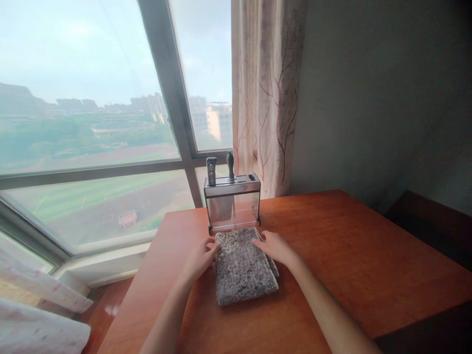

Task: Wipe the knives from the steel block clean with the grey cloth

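The folded grey, shaggy-pile fabric mat point(243, 268) lies flat on the tabletop directly in front of me, its layers slightly out of line so that a lower one peeks out along the right edge. I judge it light and soft, limp enough to sag if lifted by one point, with nothing fragile about it; the rough pile should give good grip, though the loose layers could slide apart. The best hold, I think, is at both side edges, thumbs above and fingers beneath, taking all the layers together. My left hand point(202, 255) is half curled at its far left side, thumb by the edge; my right hand point(275, 246) is bent loosely over the far right side, thumb reaching onto the pile. I can't tell whether either actually pinches the fabric. Just beyond the mat stands a clear-panelled, metal-topped knife holder point(250, 204), with a flat black handle point(211, 171) and a rounded black handle point(230, 166) rising from it. Around these spreads the reddish-brown wooden tabletop point(332, 236), with a pale branch-patterned curtain point(271, 98) behind.
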Tool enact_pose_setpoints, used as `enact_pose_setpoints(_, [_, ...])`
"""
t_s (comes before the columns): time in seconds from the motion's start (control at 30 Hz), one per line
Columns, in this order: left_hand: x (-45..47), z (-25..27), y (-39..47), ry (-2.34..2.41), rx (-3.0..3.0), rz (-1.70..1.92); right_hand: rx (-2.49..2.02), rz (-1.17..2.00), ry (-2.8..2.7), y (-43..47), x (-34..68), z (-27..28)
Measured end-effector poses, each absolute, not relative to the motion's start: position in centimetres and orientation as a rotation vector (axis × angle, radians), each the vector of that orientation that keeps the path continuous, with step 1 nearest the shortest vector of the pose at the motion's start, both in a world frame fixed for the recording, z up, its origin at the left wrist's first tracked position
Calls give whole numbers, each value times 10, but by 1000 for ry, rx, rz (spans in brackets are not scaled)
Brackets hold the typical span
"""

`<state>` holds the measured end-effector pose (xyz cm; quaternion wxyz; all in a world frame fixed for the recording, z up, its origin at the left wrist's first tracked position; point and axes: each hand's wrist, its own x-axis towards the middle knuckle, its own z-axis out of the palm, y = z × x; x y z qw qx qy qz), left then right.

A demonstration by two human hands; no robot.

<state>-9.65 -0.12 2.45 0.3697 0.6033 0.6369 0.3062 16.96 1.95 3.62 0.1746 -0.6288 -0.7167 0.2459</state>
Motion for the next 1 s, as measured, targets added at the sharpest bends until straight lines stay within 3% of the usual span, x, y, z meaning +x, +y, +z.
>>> enact_pose_setpoints(0.4, [-97, 31, -8, 1539, 1523, 838, -1379, 998, -1621, 8, 145, 23])
enact_pose_setpoints(0.77, [-75, 52, -19, 1203, 983, 1210, -877, 1419, -1005, -10, 141, 39])
enact_pose_setpoints(1.0, [-62, 61, -35, 917, 774, 1037, -708, 1556, -920, -13, 146, 40])
